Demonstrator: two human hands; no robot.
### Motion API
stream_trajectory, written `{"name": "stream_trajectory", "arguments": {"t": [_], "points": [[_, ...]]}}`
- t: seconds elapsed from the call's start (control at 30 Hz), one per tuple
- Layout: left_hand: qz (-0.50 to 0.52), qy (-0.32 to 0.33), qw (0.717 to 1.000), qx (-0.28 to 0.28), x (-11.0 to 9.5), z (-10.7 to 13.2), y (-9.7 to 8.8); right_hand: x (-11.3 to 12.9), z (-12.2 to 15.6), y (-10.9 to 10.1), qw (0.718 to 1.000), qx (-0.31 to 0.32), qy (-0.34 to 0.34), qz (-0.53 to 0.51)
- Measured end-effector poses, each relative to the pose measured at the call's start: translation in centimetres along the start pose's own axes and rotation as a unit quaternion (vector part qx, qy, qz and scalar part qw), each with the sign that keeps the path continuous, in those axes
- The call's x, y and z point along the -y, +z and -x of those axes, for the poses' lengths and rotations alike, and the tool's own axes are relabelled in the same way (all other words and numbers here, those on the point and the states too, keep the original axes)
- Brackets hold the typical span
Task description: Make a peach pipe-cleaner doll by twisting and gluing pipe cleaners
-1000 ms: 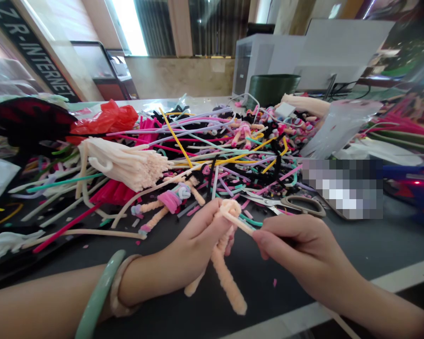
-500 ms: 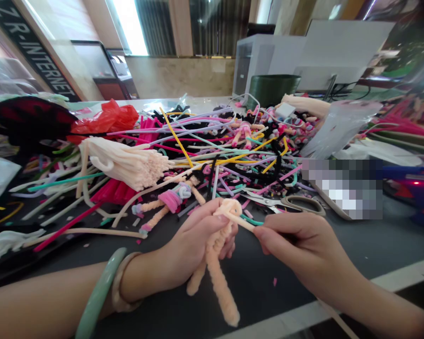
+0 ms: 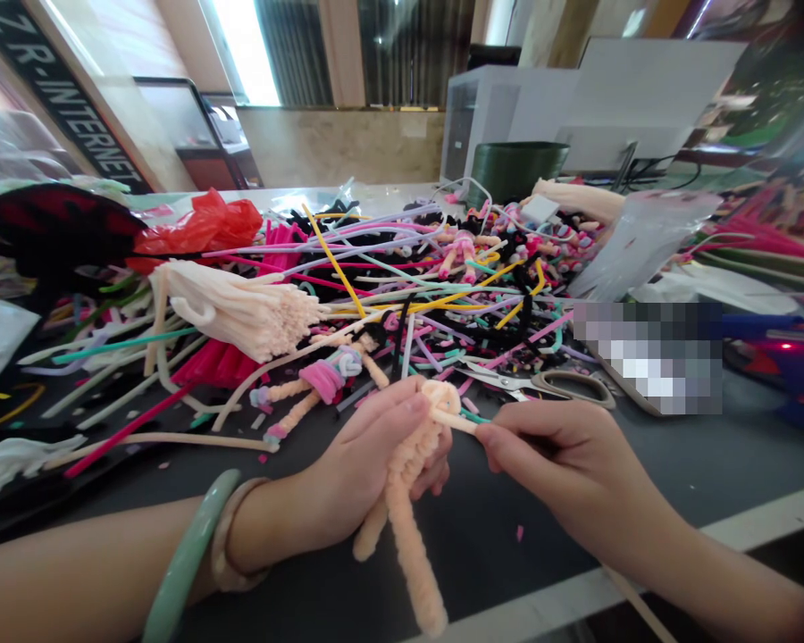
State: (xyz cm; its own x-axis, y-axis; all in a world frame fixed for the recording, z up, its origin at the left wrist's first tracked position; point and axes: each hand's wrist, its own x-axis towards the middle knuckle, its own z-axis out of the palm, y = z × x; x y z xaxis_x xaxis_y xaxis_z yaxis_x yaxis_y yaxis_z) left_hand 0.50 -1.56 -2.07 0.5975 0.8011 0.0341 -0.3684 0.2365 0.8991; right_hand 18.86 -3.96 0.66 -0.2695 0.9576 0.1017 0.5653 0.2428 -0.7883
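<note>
A peach pipe-cleaner figure (image 3: 414, 554) with two twisted legs hanging down is gripped around its upper body by my left hand (image 3: 348, 469). The thumb presses near its coiled head (image 3: 440, 397). Out to the right runs a pale pipe cleaner (image 3: 456, 423), its free length pinched between the thumb and fingers of my right hand (image 3: 563, 464). A similar strand (image 3: 636, 603) trails below my right forearm; I cannot tell if it is the same one. Just beyond my left hand lies another peach doll (image 3: 325, 379) wrapped in pink. Scissors (image 3: 569, 387) rest beyond my right hand.
Loose coloured pipe cleaners (image 3: 402, 277) are heaped across the table (image 3: 509, 554). A cream bundle (image 3: 241, 313) lies at left, near a red plastic bag (image 3: 201, 228). At right are a pixelated object (image 3: 649, 357) and a blue glue gun (image 3: 794, 362) with a red light.
My right hand has shifted slightly left, and less of the strand shows between the hands. The figure's longer leg has dipped a little lower and leftward.
</note>
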Motion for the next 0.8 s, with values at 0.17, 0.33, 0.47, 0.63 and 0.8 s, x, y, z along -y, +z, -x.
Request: {"name": "stream_trajectory", "arguments": {"t": [0.17,0.33,0.47,0.63,0.8], "points": [[-0.031,0.012,0.999,0.019,-0.4,0.4,0.2,0.2,-0.1,-0.2,1.0,0.005,0.015,-0.019],[-0.146,0.046,0.987,0.055,-1.0,1.6,-0.2,0.1,0.0,-0.4,0.995,0.04,0.025,-0.089],[-0.249,0.044,0.961,0.108,-1.3,1.9,-0.7,0.0,-0.1,-0.3,0.986,0.066,0.045,-0.149],[-0.302,0.037,0.942,0.142,-2.1,1.4,-0.6,-0.2,-0.3,-0.2,0.978,0.075,0.045,-0.192],[-0.323,0.022,0.928,0.183,-2.7,1.2,-0.7,-0.2,-0.3,-0.2,0.977,0.072,0.043,-0.195]]}}
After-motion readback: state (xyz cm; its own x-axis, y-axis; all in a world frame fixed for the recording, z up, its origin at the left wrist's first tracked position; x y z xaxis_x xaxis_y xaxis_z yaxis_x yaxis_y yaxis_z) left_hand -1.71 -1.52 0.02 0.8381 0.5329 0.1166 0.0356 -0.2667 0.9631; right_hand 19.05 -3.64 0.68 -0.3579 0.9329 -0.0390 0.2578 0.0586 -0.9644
